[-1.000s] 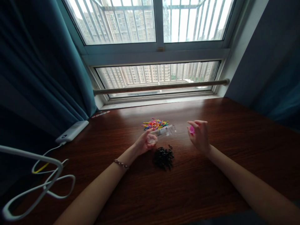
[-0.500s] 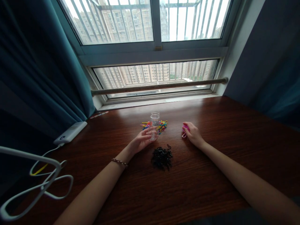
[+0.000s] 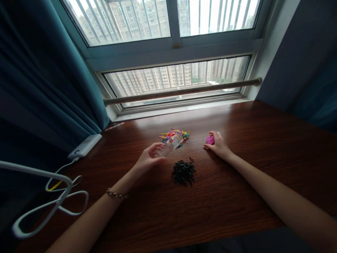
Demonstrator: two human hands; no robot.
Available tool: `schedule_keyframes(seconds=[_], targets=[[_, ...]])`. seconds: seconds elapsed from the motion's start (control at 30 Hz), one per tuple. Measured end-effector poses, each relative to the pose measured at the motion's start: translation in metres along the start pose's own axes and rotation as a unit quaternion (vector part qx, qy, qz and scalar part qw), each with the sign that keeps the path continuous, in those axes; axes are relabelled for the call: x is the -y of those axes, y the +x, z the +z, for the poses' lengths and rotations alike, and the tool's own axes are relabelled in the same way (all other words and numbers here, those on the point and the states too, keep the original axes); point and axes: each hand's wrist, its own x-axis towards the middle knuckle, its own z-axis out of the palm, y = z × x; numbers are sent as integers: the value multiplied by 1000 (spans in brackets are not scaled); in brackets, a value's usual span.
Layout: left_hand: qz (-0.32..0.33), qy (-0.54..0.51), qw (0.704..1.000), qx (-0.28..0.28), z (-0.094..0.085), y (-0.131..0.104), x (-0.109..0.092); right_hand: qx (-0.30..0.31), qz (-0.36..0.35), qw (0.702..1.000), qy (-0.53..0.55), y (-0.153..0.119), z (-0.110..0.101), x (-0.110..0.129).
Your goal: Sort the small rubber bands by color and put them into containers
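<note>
My left hand (image 3: 151, 156) is closed around the base end of a clear plastic bottle (image 3: 163, 150). The bottle is tilted, its neck pointing up and right over a pile of colourful rubber bands (image 3: 172, 133) on the table. My right hand (image 3: 218, 146) has its thumb and fingers around a pink cap (image 3: 210, 140), whose hollow side shows. Whether the cap rests on the wood I cannot tell. Between the forearms, nearer to me, lies a heap of black rubber bands (image 3: 183, 173), with one loose black band (image 3: 191, 159) just behind it.
The brown wooden table (image 3: 223, 211) runs to a window with a rail (image 3: 181, 92). On the left are a white power bank (image 3: 84, 146) with a cable, a white bent tube (image 3: 34, 168) and a blue curtain (image 3: 79, 88). A wall stands on the right.
The bottle has gone from upright to tilted, and my left hand has shifted left and down its body. My right hand has turned the pink cap; a pink loop below it no longer shows.
</note>
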Motion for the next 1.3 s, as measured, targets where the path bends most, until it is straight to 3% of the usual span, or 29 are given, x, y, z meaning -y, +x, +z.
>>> schedule_keyframes(seconds=[0.13,0.23,0.37,0.5,0.6,0.73,1.0,1.2,1.3], targets=[[3,48,998,-29,-12,-25,3,-3,-13,1000,2,1,2,-4],[4,42,998,-35,-15,-30,5,-28,-26,999,2,1,-2,-1],[20,28,998,-59,-12,-27,15,-75,-92,993,1,-13,-11,35],[45,88,989,-114,-9,-26,26,110,-177,975,76,-45,-9,94],[49,100,983,-143,-7,-27,28,178,-212,959,64,-62,1,120],[45,84,983,-159,-8,-28,25,188,-217,955,71,-65,7,118],[40,80,979,-184,-8,-28,26,128,-164,973,101,-58,2,105],[39,67,978,-194,-6,-29,24,175,-246,946,114,-54,4,102],[40,79,977,-191,-6,-29,22,169,-246,950,95,-55,4,101]])
